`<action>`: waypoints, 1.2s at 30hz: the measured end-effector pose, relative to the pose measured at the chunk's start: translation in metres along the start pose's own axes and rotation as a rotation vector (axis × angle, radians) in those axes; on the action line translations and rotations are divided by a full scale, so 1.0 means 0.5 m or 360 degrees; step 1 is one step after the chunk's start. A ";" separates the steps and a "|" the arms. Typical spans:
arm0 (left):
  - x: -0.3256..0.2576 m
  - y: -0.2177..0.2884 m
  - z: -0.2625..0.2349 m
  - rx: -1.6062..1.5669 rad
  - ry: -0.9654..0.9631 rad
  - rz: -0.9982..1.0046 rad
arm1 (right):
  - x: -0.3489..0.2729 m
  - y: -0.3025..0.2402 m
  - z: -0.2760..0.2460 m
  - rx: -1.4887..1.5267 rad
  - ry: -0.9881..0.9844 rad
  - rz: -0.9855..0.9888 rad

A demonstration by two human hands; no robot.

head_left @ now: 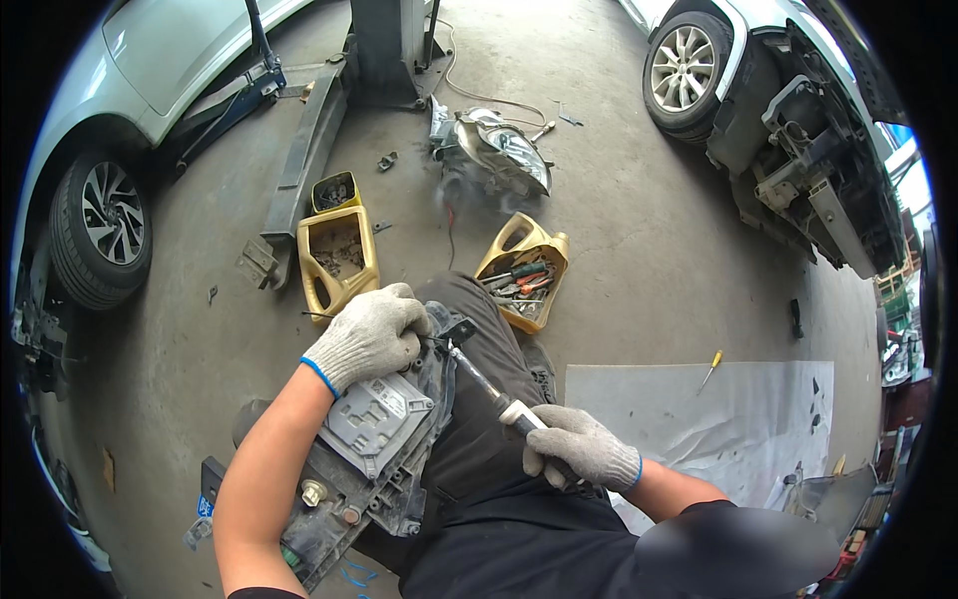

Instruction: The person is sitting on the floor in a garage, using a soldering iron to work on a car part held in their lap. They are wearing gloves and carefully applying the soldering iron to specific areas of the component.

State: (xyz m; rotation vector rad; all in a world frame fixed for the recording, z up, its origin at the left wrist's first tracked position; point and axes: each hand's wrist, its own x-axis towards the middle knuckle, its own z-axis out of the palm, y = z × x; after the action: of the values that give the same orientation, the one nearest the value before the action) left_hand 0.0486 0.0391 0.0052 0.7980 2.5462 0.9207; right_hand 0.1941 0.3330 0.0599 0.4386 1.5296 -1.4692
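On my lap lies a grey-black headlight housing [344, 469], back side up, with a silver control module [377, 419] fixed on it. My right hand [582, 449], in a pale knit glove, is closed round the black-and-white handle of a soldering iron [486, 387]. Its metal shaft slants up and left, the tip at a black tab [458, 332] on the housing's upper edge. My left hand [369, 334], gloved too, pinches a thin black rod [317, 314] whose one end sticks out left and the other comes close to the iron's tip. The fingertips are partly hidden.
Cut-open yellow jugs hold small fasteners [339, 245] and hand tools [524, 285]. Another headlight [499, 150] lies ahead on the floor beside a lift post [384, 50]. Cars stand left and right. A yellow-handled screwdriver [713, 367] lies at a pale sheet [689, 419].
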 end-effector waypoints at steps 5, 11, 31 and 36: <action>-0.001 0.001 0.000 -0.0022 0.0007 -0.0014 | 0.007 0.011 0.001 0.0110 -0.0027 -0.0022; -0.001 0.001 -0.001 -0.0017 -0.0005 -0.0015 | 0.014 0.012 0.004 0.0117 -0.0036 -0.0054; 0.002 -0.009 0.001 -0.0062 -0.0044 -0.0006 | 0.021 0.017 0.009 0.0122 -0.0039 -0.0030; 0.000 -0.011 0.001 -0.0082 -0.0030 -0.0010 | 0.021 0.018 0.010 0.0123 -0.0032 -0.0039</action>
State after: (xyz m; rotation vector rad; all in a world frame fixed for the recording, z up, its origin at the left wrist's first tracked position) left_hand 0.0467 0.0360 0.0011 0.7797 2.4966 0.9682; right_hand 0.1980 0.3271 0.0470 0.4505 1.4706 -1.5517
